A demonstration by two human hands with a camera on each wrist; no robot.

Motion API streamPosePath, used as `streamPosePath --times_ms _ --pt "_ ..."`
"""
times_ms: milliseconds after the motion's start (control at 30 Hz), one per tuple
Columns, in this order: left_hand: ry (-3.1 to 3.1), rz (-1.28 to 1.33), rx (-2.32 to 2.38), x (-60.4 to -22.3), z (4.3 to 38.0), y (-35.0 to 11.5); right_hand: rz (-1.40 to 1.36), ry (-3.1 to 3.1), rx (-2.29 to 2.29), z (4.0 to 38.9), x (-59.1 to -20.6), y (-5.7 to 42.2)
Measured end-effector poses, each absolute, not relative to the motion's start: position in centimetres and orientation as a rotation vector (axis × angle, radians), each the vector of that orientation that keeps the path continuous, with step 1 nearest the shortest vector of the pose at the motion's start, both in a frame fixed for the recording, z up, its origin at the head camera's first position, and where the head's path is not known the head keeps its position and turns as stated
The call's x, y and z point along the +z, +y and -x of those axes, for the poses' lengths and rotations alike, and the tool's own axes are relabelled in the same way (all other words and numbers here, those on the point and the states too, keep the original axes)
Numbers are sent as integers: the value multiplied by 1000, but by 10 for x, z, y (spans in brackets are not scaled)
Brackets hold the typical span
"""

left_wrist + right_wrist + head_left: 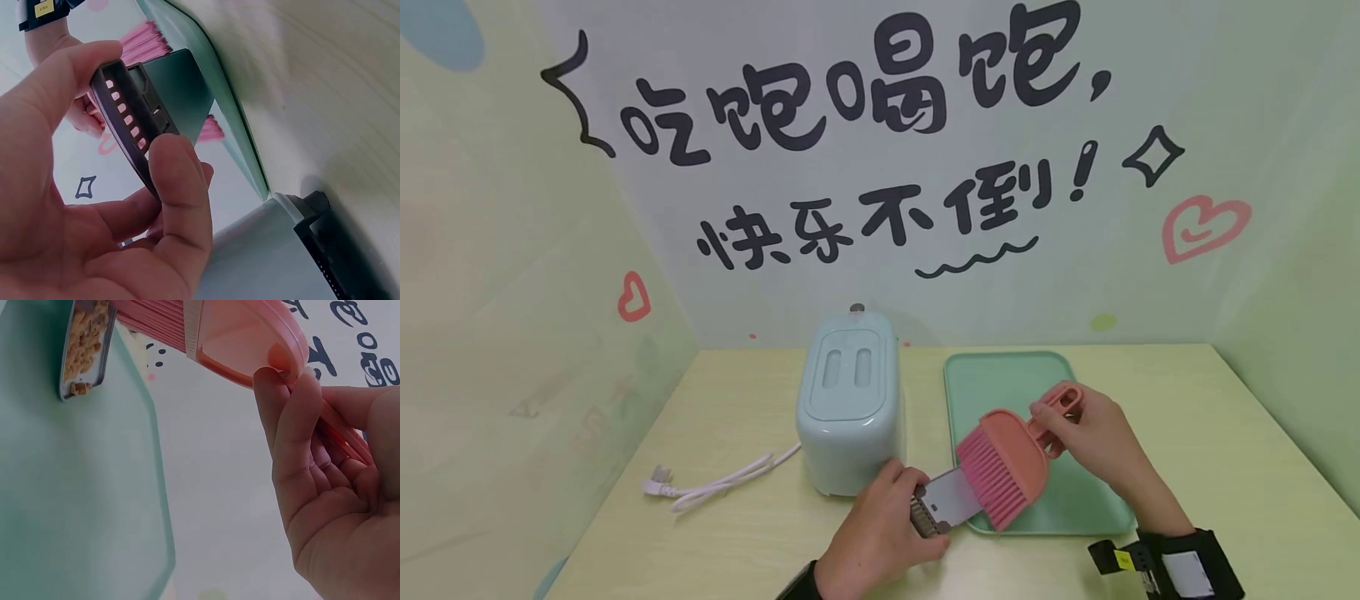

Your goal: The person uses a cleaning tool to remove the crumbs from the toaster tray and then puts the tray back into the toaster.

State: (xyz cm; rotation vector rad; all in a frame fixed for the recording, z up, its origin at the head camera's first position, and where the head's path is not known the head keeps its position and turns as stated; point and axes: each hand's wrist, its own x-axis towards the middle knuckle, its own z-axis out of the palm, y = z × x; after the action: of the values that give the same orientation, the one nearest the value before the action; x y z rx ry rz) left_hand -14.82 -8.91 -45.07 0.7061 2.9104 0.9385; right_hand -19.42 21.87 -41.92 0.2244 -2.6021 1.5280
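Observation:
My left hand (pixel 880 529) grips the dark slotted end of a flat metal crumb tray (pixel 951 497), whose far end reaches over the near-left edge of a green tray (pixel 1075 500). Brown crumbs (pixel 82 353) lie on the crumb tray in the right wrist view. With thumb and fingers my right hand (pixel 1101 437) pinches the handle of a pink brush (pixel 1018 450). Its bristles (pixel 992 475) hang over the crumb tray's far end; in the head view they hide that end. The left wrist view shows the crumb tray from its slotted end (pixel 128 119).
A pale blue toaster (pixel 850 400) with a lid stands on the light wood table (pixel 745 550), just beyond my left hand. Its white cord and plug (pixel 722 485) lie to the left. Behind the table rises a wall (pixel 790 308) with black lettering, and side panels flank it.

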Motion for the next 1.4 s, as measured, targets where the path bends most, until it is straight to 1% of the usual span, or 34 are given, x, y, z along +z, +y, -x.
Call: streamPosePath --times_ms 367,533,733,933,1133,1400 --pt "2954 -698 907 -451 145 -84 -177 -2621 1407 196 -420 244" --pt "2968 -705 894 -451 144 -82 -130 -2554 1482 197 -419 252" --pt "2953 -694 896 -451 142 -79 -114 -2425 1649 196 -416 243" --pt "2945 -680 887 -451 141 -77 -163 -2443 1788 197 -420 227" --pt "2936 -684 892 -450 142 -79 -145 -2521 1681 199 -426 222" --pt "2945 -702 887 -449 144 -82 -102 -2560 1517 203 -427 234"
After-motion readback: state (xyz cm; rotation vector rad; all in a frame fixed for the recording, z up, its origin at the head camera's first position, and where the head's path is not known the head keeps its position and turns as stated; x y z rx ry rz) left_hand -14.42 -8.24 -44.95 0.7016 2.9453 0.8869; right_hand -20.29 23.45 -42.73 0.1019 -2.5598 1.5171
